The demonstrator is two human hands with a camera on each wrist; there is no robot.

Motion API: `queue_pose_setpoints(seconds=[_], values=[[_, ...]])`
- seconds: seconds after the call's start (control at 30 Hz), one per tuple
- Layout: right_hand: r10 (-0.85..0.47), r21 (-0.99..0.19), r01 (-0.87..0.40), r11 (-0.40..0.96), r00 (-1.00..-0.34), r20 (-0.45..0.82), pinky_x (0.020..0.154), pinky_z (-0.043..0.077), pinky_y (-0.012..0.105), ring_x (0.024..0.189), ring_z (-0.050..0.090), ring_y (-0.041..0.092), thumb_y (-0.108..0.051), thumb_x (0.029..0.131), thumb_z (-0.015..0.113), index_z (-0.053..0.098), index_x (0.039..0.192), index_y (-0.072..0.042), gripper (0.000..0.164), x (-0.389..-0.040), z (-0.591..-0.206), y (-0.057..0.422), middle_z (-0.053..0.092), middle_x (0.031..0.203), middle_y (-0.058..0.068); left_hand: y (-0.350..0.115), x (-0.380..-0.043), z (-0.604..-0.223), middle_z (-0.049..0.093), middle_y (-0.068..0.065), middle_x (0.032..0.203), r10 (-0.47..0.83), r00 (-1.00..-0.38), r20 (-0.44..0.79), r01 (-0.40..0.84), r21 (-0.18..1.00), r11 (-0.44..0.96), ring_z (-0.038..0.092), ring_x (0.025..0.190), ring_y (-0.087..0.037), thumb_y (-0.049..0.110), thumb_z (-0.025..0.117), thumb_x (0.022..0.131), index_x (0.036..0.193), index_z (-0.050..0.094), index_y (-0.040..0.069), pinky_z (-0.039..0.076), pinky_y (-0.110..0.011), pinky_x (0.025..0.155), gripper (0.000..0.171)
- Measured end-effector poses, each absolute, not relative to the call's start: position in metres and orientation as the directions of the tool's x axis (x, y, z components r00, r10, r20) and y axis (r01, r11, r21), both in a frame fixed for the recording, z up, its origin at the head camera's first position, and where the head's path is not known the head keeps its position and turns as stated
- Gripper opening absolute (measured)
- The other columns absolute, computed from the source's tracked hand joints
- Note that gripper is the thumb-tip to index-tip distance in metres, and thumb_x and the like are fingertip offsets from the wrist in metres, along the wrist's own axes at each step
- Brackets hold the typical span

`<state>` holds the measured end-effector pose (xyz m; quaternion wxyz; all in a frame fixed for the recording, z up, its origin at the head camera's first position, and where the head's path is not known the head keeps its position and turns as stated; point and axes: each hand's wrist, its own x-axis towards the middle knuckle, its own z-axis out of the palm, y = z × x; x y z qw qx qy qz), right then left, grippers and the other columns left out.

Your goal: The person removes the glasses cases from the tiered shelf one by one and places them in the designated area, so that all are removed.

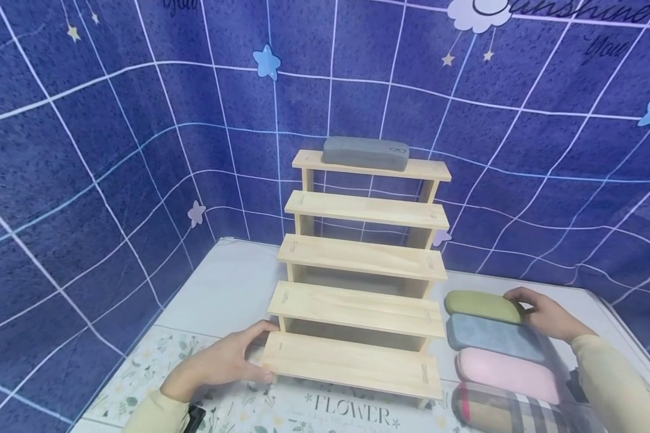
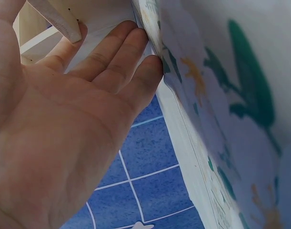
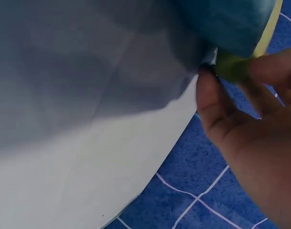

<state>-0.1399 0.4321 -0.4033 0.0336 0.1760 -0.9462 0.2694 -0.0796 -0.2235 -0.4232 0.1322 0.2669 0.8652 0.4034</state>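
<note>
A stepped wooden rack (image 1: 357,307) stands on the table with a grey glasses case (image 1: 365,153) lying on its top step. At the left end of the lowest step, my left hand (image 1: 224,358) holds the rack, thumb at the front and index finger behind. The left wrist view shows the palm, with the other fingers (image 2: 121,62) extended near the table surface. My right hand (image 1: 552,316) pinches the right end of a green glasses case (image 1: 482,305). This case is at the back of a row beside the rack, and the right wrist view shows only a blurred bit of it (image 3: 231,67).
In front of the green case lie a blue glasses case (image 1: 495,337), a pink one (image 1: 506,374) and a plaid one (image 1: 504,409). A flower-print cloth (image 1: 151,355) covers the table's front part. Blue gridded curtain (image 1: 238,150) hangs behind and at the sides.
</note>
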Motion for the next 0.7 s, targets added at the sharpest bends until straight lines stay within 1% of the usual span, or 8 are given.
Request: queue_pose_setpoints(seconds=[0.13, 0.27, 0.33, 0.4, 0.47, 0.57, 0.63, 0.7], values=[[-0.268, -0.516, -0.271, 0.812, -0.960, 0.082, 0.091, 0.055, 0.049, 0.113, 0.059, 0.049, 0.009, 0.075, 0.059, 0.061, 0.120, 0.012, 0.046, -0.138, -0.394, 0.431, 0.061, 0.122, 0.033, -0.223, -0.079, -0.422, 0.057, -0.008, 0.141, 0.567, -0.824, -0.014, 0.355, 0.767, 0.535, 0.049, 0.131, -0.041, 0.045, 0.087, 0.076, 0.141, 0.048, 0.029, 0.033, -0.071, 0.105, 0.077], [-0.258, -0.493, -0.298, 0.817, -0.954, 0.150, 0.091, 0.046, 0.069, 0.110, 0.053, 0.063, 0.011, 0.076, 0.056, 0.057, 0.124, 0.015, 0.048, -0.144, -0.375, 0.423, 0.056, 0.123, 0.040, -0.224, -0.079, -0.421, 0.056, -0.008, 0.142, 0.574, -0.819, -0.008, 0.363, 0.768, 0.528, 0.048, 0.132, -0.042, 0.043, 0.086, 0.077, 0.142, 0.048, 0.027, 0.033, -0.072, 0.105, 0.077], [-0.224, -0.474, -0.294, 0.830, -0.954, 0.201, 0.087, 0.046, 0.070, 0.110, 0.054, 0.062, 0.010, 0.082, 0.055, 0.057, 0.126, 0.013, 0.044, -0.150, -0.357, 0.412, 0.057, 0.124, 0.039, -0.225, -0.079, -0.420, 0.056, -0.009, 0.142, 0.574, -0.819, -0.005, 0.362, 0.771, 0.523, 0.047, 0.132, -0.043, 0.042, 0.087, 0.077, 0.142, 0.048, 0.027, 0.032, -0.072, 0.105, 0.077], [-0.171, -0.471, -0.278, 0.837, -0.951, 0.257, 0.085, 0.050, 0.063, 0.109, 0.057, 0.056, 0.007, 0.088, 0.054, 0.059, 0.127, 0.009, 0.040, -0.158, -0.333, 0.395, 0.059, 0.125, 0.036, -0.226, -0.078, -0.420, 0.056, -0.009, 0.142, 0.573, -0.819, -0.004, 0.361, 0.774, 0.521, 0.047, 0.132, -0.044, 0.042, 0.087, 0.077, 0.142, 0.048, 0.026, 0.032, -0.073, 0.105, 0.077], [-0.120, -0.485, -0.280, 0.829, -0.935, 0.334, 0.084, 0.053, 0.045, 0.107, 0.061, 0.045, 0.003, 0.092, 0.053, 0.061, 0.126, 0.006, 0.035, -0.166, -0.306, 0.374, 0.062, 0.123, 0.032, -0.226, -0.078, -0.420, 0.056, -0.008, 0.142, 0.570, -0.822, -0.007, 0.355, 0.776, 0.522, 0.047, 0.132, -0.043, 0.042, 0.087, 0.077, 0.142, 0.048, 0.027, 0.032, -0.072, 0.106, 0.077], [-0.083, -0.516, -0.319, 0.795, -0.900, 0.429, 0.080, 0.048, 0.023, 0.102, 0.063, 0.028, -0.003, 0.094, 0.055, 0.064, 0.125, 0.002, 0.032, -0.178, -0.263, 0.338, 0.066, 0.120, 0.025, -0.226, -0.078, -0.421, 0.057, -0.007, 0.140, 0.571, -0.821, -0.005, 0.356, 0.777, 0.519, 0.048, 0.132, -0.041, 0.042, 0.087, 0.077, 0.141, 0.049, 0.028, 0.033, -0.070, 0.106, 0.076], [-0.100, -0.524, -0.358, 0.773, -0.884, 0.457, 0.083, 0.046, 0.023, 0.104, 0.061, 0.025, -0.007, 0.095, 0.059, 0.065, 0.126, -0.001, 0.032, -0.187, -0.238, 0.313, 0.066, 0.121, 0.022, -0.225, -0.078, -0.422, 0.057, -0.005, 0.140, 0.577, -0.816, -0.003, 0.357, 0.784, 0.508, 0.048, 0.132, -0.039, 0.041, 0.087, 0.078, 0.141, 0.049, 0.028, 0.033, -0.069, 0.107, 0.075], [-0.121, -0.531, -0.384, 0.755, -0.878, 0.462, 0.087, 0.048, 0.031, 0.105, 0.061, 0.028, -0.011, 0.095, 0.062, 0.064, 0.128, -0.003, 0.034, -0.197, -0.218, 0.289, 0.065, 0.122, 0.021, -0.224, -0.078, -0.423, 0.057, -0.004, 0.140, 0.588, -0.809, 0.005, 0.363, 0.790, 0.494, 0.049, 0.131, -0.038, 0.040, 0.087, 0.078, 0.141, 0.049, 0.028, 0.033, -0.069, 0.107, 0.074]])
